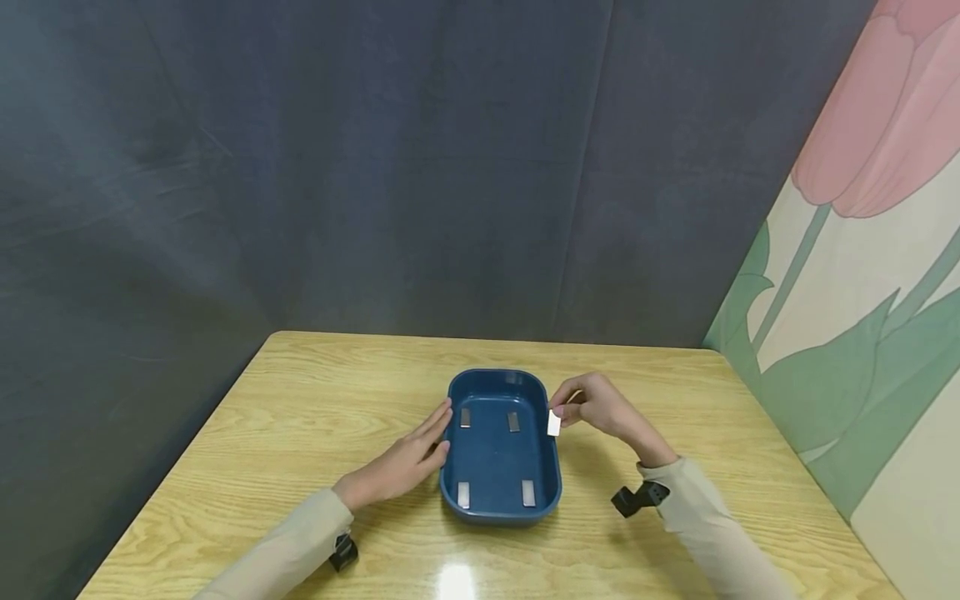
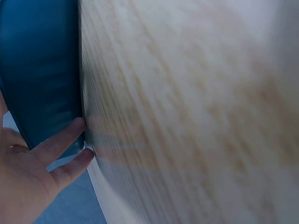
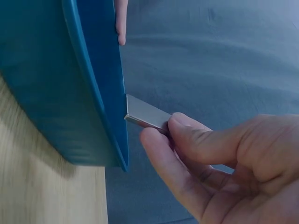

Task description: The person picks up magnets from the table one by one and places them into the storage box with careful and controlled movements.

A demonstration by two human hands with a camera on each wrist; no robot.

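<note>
A deep blue plastic tray [image 1: 497, 450] with rounded corners stands on the wooden table. Inside it, spaced apart near the corners, lie several small flat silver blocks, among them a far-left block [image 1: 466, 417] and a near-right block [image 1: 528, 493]. My left hand [image 1: 401, 467] rests its extended fingers against the tray's left side; in the left wrist view, fingertips [image 2: 78, 125] touch the outer wall. Between thumb and index finger, my right hand [image 1: 592, 407] pinches another silver rectangular block [image 3: 147, 113] at one end, held up by the tray's right rim.
The light wood-grain table [image 1: 330, 400] extends around the tray. Behind it hangs a dark blue-grey curtain [image 1: 420, 183]; a wall with a tulip picture [image 1: 855, 150] borders the right side. A black wrist camera [image 1: 640, 498] is strapped to the right forearm.
</note>
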